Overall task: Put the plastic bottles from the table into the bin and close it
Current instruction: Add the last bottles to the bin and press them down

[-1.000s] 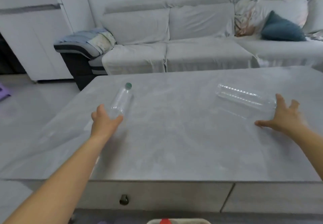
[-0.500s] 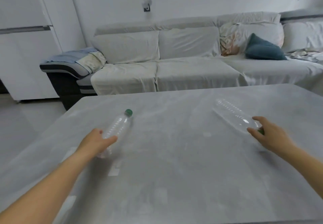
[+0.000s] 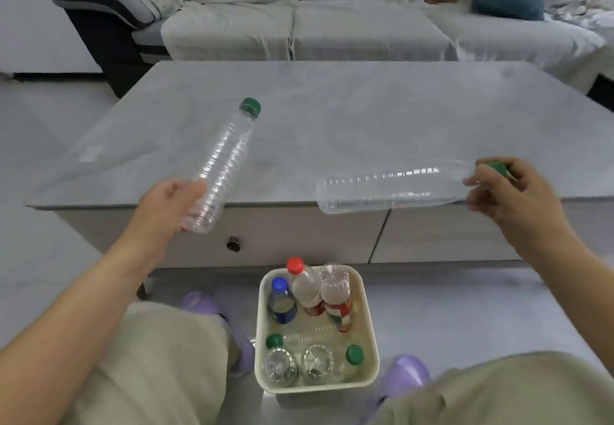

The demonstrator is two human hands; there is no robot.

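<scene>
Head view, change: both clear bottles were lying on the table (image 3: 365, 119) a moment ago; now they are up in the air.
Left hand (image 3: 166, 205): grip wrapped round the left bottle (image 3: 222, 165) bottom.
Right hand (image 3: 508, 192): grip pinching the right bottle (image 3: 392, 189) at its green cap.
Bin (image 3: 370, 325): open on the floor between the knees, nearly full.
Room: tight; only small gaps are left inside.

No text, brand or number can be read anywhere. The red-and-white labels on two clear plastic bottles (image 3: 335, 305) standing in the cream rectangular plastic bin (image 3: 372, 335) and the blue label on the blue-capped bottle (image 3: 282, 305) beside them are too blurred to make out.
</scene>
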